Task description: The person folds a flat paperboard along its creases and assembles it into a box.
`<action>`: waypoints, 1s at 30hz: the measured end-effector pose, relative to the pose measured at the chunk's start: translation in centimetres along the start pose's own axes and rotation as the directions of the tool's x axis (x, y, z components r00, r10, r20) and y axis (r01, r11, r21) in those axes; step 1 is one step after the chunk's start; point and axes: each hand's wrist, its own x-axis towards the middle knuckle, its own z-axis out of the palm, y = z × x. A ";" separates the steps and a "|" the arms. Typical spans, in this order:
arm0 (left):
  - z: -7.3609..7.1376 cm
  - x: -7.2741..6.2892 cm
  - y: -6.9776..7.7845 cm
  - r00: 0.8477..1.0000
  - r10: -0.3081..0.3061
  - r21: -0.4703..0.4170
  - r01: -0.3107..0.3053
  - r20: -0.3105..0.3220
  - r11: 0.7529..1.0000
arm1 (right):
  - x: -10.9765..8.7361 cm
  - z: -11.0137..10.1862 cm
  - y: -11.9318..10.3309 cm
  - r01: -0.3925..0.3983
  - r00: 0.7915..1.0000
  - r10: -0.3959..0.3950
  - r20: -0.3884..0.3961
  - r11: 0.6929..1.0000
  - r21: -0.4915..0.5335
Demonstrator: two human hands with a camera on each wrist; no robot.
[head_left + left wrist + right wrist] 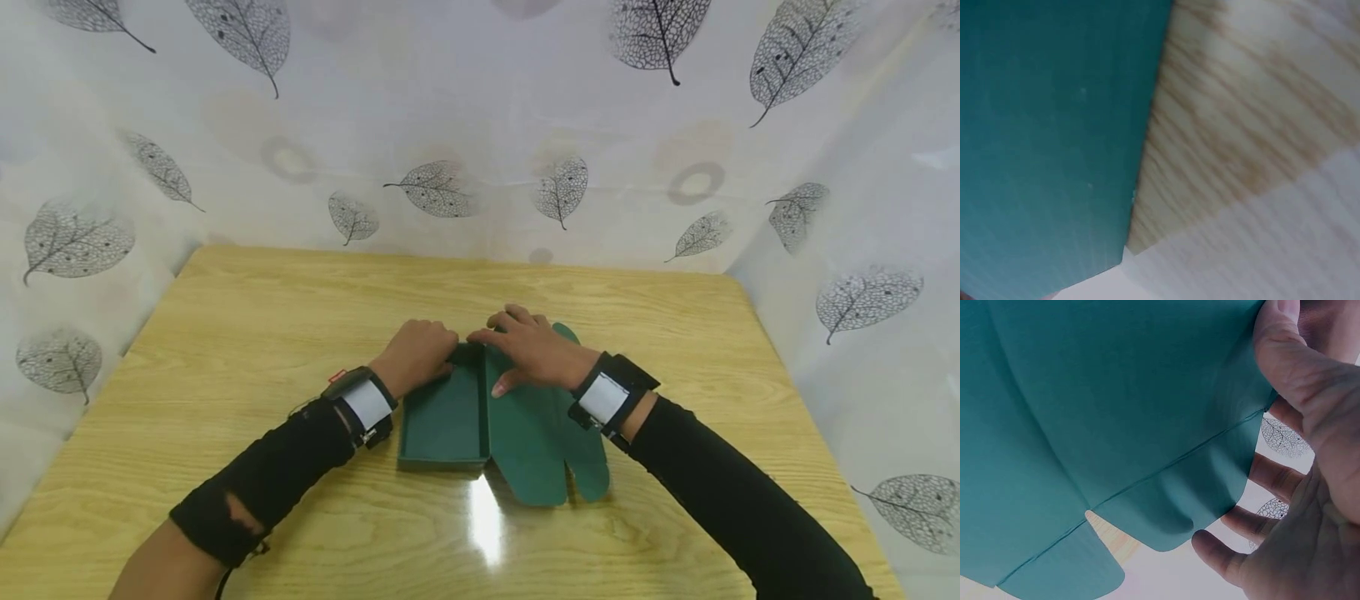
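A green cardboard box lies opened on the table, its shallow tray on the left. The flat lid with rounded flaps is folded out to the right. My left hand grips the tray's far wall, fingers over the edge and thumb on the inner side. My right hand reaches over the lid's far end, thumb spread away from the fingers. In the right wrist view, several fingers pass behind a creased end flap. The left wrist view shows a green box panel and no clear part of the hand.
The wood-grain table extends around the box on all sides. A pale curtain with leaf prints hangs behind it and along both sides. Both forearms wear black sleeves and wrist-mounted devices. Glare shows in front of the box.
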 end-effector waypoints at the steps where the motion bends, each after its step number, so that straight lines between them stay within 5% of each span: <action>1: 0.0 0.0 0.0 1.000 0.006 0.006 -0.006 0.002 1.000 | 0.0 0.0 0.0 0.000 1.000 0.000 0.000 1.000 -0.010; 7: -0.3 -0.2 0.1 0.999 -0.013 0.012 0.012 0.049 1.000 | 0.0 -0.2 0.2 0.005 1.000 -0.005 -0.003 0.999 -0.034; 14: -0.7 -2.1 0.8 0.985 -0.146 -0.131 0.157 0.091 0.979 | -0.9 -0.6 0.7 -0.084 0.996 0.085 -0.035 0.996 0.039; 23: 0.0 -4.2 2.1 0.944 -0.304 -0.373 0.330 0.128 0.867 | -2.7 -0.8 1.4 -0.161 0.986 0.165 -0.031 0.983 0.089; 30: 0.8 -5.1 3.8 0.899 -0.416 -0.442 0.430 0.135 0.787 | -3.8 -0.8 1.9 -0.202 0.976 0.205 -0.066 0.978 0.057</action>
